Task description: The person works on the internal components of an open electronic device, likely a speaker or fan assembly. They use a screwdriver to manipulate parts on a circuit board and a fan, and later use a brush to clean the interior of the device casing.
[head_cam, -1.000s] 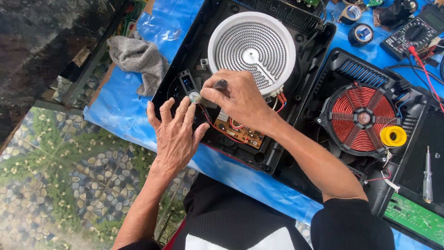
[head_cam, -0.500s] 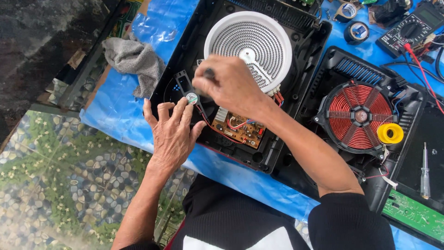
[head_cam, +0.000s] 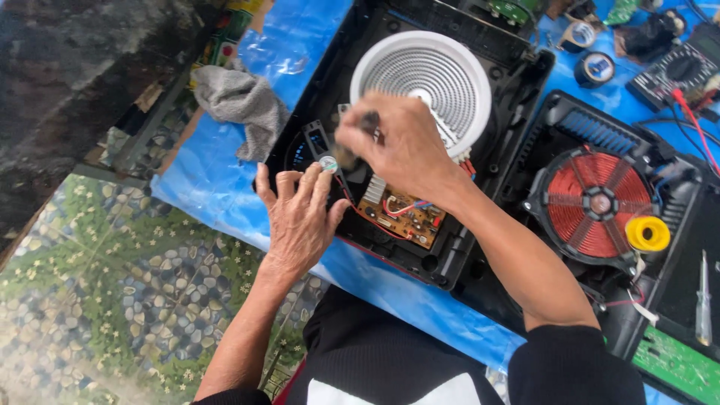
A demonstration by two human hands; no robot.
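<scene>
An opened black cooker housing (head_cam: 330, 82) lies on a blue sheet (head_cam: 210, 180). Inside it are a white round heating element (head_cam: 420, 75) and a brown circuit board (head_cam: 401, 214). My left hand (head_cam: 300, 217) rests flat on the housing's near-left edge, fingertips by a small fan (head_cam: 311, 150). My right hand (head_cam: 401, 146) hovers over that corner, blurred, and is closed on a dark-handled tool (head_cam: 367, 120). The tool's tip is a pale smear near the fan, so I cannot tell what kind of tool it is.
A grey cloth (head_cam: 240, 101) lies left of the housing. To the right sits a second open cooker with a red coil (head_cam: 596, 202) and a yellow tape roll (head_cam: 647, 234). A multimeter (head_cam: 679, 71), a screwdriver (head_cam: 703, 300) and a green board (head_cam: 675, 364) lie beyond.
My right hand has shifted slightly over the fan corner with the tool and is now motion-blurred. My left hand stays on the housing edge.
</scene>
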